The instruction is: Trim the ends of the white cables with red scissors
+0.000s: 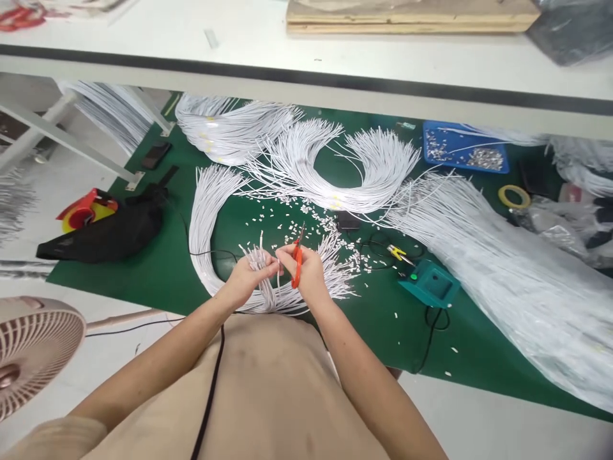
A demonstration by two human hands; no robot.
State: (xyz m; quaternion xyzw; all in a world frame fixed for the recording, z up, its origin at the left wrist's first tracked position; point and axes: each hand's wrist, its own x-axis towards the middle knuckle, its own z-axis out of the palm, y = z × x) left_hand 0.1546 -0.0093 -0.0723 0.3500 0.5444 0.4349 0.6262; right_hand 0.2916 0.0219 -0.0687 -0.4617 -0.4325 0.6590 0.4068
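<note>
My left hand point(248, 278) is closed around a small bunch of white cables point(268, 295), whose ends stick up above the fingers. My right hand point(306, 271) has red-handled scissors point(297, 262) tucked in it, blades pointing away from me. Its thumb and fingertips meet my left fingertips at a single cable end; the exact pinch is too small to make out. Around both hands curves a loose white cable bundle point(204, 223), with its cut ends fanned out to the right. Small white scraps point(311, 220) lie scattered just beyond the hands.
More cable bundles point(335, 191) lie behind and a large plastic-wrapped one point(517, 281) at right. A blue tray point(464, 148) contains small metal parts. Nearby are a green device point(433, 284), yellow-handled pliers point(397, 252), a tape roll point(514, 197), a black bag point(110, 230) and a fan point(38, 351). A shelf point(239, 61) overhangs the back.
</note>
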